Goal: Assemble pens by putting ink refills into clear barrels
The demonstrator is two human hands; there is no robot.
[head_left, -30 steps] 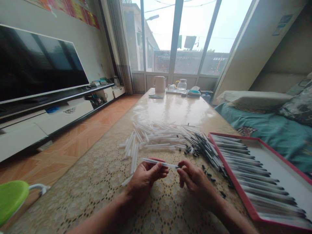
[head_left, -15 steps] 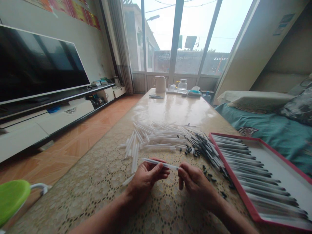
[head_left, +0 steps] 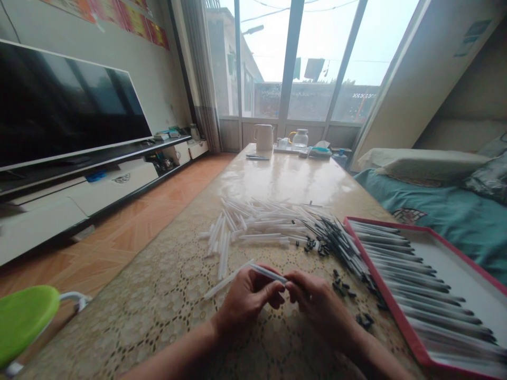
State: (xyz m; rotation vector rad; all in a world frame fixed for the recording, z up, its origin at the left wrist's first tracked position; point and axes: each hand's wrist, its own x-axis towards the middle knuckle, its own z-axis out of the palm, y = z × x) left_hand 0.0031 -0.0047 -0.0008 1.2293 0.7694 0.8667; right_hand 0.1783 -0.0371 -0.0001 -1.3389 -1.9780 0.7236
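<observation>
Between my two hands is a white pen barrel (head_left: 266, 272), its far end pointing up and left. My left hand (head_left: 246, 296) is closed around it, thumb pressed along the lower side. The fingertips of my right hand (head_left: 319, 300) pinch its near right end; what else they may hold is hidden. One loose white tube (head_left: 227, 282) lies just left of my left hand. Beyond my hands spreads a heap of white pen tubes (head_left: 253, 224). Dark pen refills (head_left: 340, 240) lie bunched to the right, with small black plugs (head_left: 343, 287) scattered beside my right hand.
A red-rimmed box (head_left: 390, 298) at the right holds rows of pens (head_left: 423, 282). On the table's (head_left: 158, 295) far end stand a pitcher (head_left: 264, 138), a glass jug (head_left: 301, 139) and a tissue pack (head_left: 320, 150). A green stool (head_left: 29, 322) is at lower left.
My hands have come closer together, with the left hand moving right along the barrel. The view has shifted slightly, so the scene sits a little further right.
</observation>
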